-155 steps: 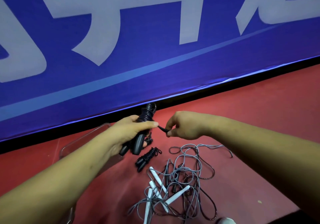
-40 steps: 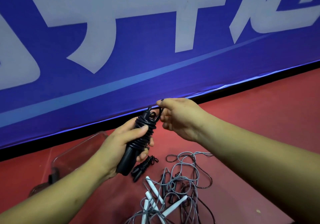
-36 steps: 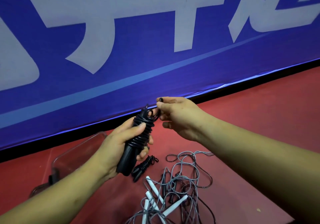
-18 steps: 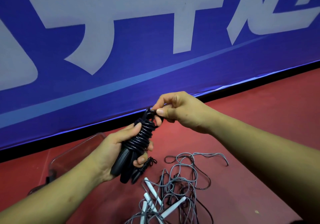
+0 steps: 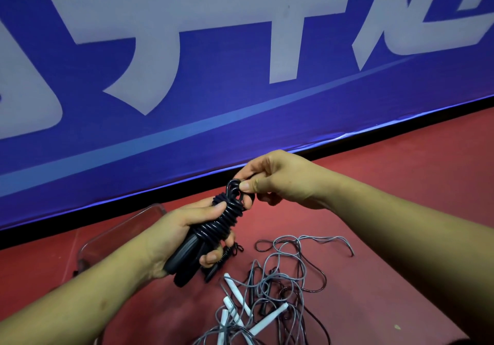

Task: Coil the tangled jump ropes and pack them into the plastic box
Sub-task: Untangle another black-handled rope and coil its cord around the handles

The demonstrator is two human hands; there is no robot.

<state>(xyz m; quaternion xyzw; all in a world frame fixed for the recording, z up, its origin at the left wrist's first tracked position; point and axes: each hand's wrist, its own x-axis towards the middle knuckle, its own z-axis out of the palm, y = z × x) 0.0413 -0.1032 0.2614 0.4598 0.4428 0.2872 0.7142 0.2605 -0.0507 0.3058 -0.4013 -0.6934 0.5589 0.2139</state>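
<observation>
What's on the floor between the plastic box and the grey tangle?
Head view: a second coiled black rope lies there, partly hidden behind the left hand gripping the black rope bundle.

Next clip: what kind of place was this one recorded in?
Probably an indoor sports venue, perhaps the edge of a court: a red sports-type floor, a blue barrier banner with large white lettering standing along it, and tangled jump ropes lying on the floor.

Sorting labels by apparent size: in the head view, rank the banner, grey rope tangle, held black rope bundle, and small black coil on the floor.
banner
grey rope tangle
black rope bundle, nearer the camera, so flattered
small black coil, partly hidden
</observation>
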